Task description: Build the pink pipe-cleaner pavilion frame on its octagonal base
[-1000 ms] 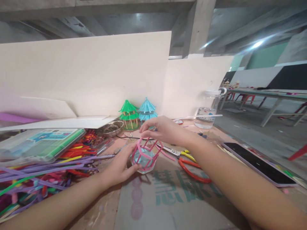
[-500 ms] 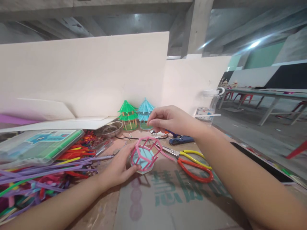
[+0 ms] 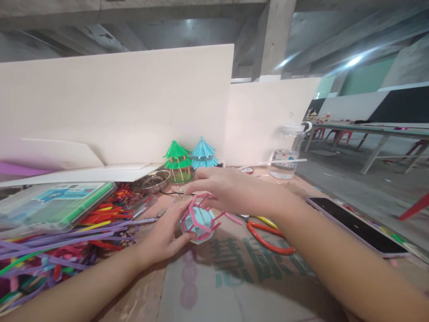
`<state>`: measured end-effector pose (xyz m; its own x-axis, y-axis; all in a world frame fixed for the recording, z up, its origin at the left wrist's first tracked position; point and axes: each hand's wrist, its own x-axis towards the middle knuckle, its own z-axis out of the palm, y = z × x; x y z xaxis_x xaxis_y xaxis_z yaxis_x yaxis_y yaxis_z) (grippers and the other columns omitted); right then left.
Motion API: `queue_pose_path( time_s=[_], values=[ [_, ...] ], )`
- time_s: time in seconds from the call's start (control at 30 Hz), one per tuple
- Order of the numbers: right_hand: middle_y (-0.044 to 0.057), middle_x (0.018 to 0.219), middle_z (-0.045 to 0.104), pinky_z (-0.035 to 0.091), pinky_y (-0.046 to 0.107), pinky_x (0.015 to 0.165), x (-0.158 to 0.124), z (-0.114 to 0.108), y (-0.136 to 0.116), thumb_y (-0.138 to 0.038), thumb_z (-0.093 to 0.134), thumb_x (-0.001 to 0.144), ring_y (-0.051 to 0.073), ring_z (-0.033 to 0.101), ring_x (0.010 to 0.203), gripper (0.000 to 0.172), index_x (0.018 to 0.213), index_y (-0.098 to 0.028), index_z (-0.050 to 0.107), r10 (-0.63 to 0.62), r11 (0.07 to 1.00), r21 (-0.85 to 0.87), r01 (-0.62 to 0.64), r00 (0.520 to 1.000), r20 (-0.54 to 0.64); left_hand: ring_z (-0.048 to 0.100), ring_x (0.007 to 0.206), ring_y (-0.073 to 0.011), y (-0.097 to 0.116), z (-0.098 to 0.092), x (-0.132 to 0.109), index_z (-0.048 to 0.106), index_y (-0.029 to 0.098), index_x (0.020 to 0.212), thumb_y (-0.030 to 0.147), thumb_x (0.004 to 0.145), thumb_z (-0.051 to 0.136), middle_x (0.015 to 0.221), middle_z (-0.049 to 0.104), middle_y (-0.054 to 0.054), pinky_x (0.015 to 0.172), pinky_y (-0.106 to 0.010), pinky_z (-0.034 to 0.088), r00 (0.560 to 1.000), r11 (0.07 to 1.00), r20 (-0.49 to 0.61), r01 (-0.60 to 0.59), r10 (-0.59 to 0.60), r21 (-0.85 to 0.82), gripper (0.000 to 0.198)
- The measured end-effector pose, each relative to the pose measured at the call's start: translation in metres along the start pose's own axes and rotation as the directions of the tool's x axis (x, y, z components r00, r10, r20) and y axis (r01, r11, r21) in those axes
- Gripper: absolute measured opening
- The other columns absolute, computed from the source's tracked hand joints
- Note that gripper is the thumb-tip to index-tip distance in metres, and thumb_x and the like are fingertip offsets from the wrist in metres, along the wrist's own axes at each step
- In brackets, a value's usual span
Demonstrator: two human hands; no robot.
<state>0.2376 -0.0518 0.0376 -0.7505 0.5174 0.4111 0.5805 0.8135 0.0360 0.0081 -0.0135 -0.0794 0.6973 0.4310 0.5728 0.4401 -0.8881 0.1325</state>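
Note:
A small pink pipe-cleaner frame (image 3: 191, 213), a many-sided ring on short posts, stands tilted on a pale blue round base (image 3: 203, 218). My left hand (image 3: 167, 228) is closed on its left side, thumb at the near edge and fingers behind. From above, my right hand (image 3: 231, 190) reaches over the frame with bent fingers at its far upper rim; the thumb and fingertips are partly hidden. A loose pink strip (image 3: 234, 219) lies right of the frame. Scissors with orange and yellow handles (image 3: 264, 239) lie partly under my right arm.
Green (image 3: 177, 156) and blue (image 3: 203, 150) pavilion models stand behind, near a metal bowl (image 3: 156, 181). Coloured pipe cleaners (image 3: 67, 250) and a plastic case (image 3: 56, 201) fill the left. A water bottle (image 3: 284, 156) and phone (image 3: 358, 226) are at right; printed cardboard (image 3: 201, 286) lies in front.
My right hand has come down and left from its raised pinch to the frame's upper rim, with its fingers stretching further. My left hand keeps its hold. More of the phone shows.

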Motion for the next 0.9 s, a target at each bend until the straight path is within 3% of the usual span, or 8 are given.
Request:
queue_pose_path(
  time_s=[0.13, 0.23, 0.4, 0.6, 0.9],
  values=[
    [0.013, 0.112, 0.058, 0.042, 0.032, 0.08, 0.006, 0.015, 0.0, -0.005, 0.063, 0.081, 0.021, 0.053, 0.097, 0.031, 0.111, -0.013, 0.062, -0.092, 0.988, -0.124, 0.09, 0.996, -0.011, 0.046, 0.131, -0.0321, -0.001, 0.002, -0.002, 0.026, 0.02, 0.144, 0.037, 0.091, 0.055, 0.141, 0.047, -0.018, 0.106, -0.048, 0.042, 1.0, 1.0, -0.01, 0.019, -0.019, 0.017, 0.063],
    [0.014, 0.115, 0.058, 0.041, 0.036, 0.087, 0.01, 0.021, -0.001, -0.006, 0.063, 0.081, 0.024, 0.052, 0.103, 0.025, 0.105, -0.012, 0.062, -0.121, 0.982, -0.145, 0.12, 0.993, -0.003, 0.049, 0.127, -0.0321, -0.001, 0.003, -0.002, 0.033, 0.018, 0.14, 0.04, 0.091, 0.054, 0.137, 0.051, -0.018, 0.103, -0.048, 0.045, 0.999, 0.999, -0.003, 0.046, -0.046, -0.007, 0.058],
    [0.01, 0.097, 0.063, 0.04, 0.032, 0.082, 0.015, 0.021, -0.003, -0.01, 0.057, 0.087, 0.021, 0.054, 0.091, 0.007, 0.09, -0.011, 0.064, -0.159, 0.978, -0.141, 0.156, 0.987, -0.008, 0.055, 0.119, -0.0308, 0.0, 0.002, 0.0, 0.039, 0.017, 0.136, 0.043, 0.09, 0.054, 0.13, 0.056, -0.017, 0.1, -0.047, 0.047, 0.999, 0.997, -0.003, 0.053, -0.053, -0.049, 0.054],
    [0.008, 0.086, 0.068, 0.04, 0.031, 0.081, 0.015, 0.019, 0.0, -0.008, 0.06, 0.087, 0.02, 0.055, 0.087, 0.01, 0.083, -0.011, 0.068, -0.169, 0.978, -0.128, 0.165, 0.986, -0.016, 0.056, 0.118, -0.0298, 0.004, 0.0, 0.002, 0.04, 0.016, 0.134, 0.042, 0.09, 0.053, 0.129, 0.057, -0.016, 0.1, -0.045, 0.047, 0.996, 0.995, 0.013, 0.086, -0.085, -0.044, 0.053],
    [0.006, 0.082, 0.072, 0.044, 0.03, 0.079, 0.013, 0.01, 0.004, -0.006, 0.058, 0.087, 0.017, 0.06, 0.083, 0.017, 0.084, -0.014, 0.073, -0.127, 0.99, 0.066, 0.127, 0.992, -0.011, 0.05, 0.125, -0.032, -0.001, 0.001, -0.001, 0.031, 0.017, 0.141, 0.039, 0.09, 0.054, 0.137, 0.051, -0.018, 0.104, -0.05, 0.042, 0.995, 0.995, 0.05, 0.088, -0.086, -0.043, 0.06]
  ],
)
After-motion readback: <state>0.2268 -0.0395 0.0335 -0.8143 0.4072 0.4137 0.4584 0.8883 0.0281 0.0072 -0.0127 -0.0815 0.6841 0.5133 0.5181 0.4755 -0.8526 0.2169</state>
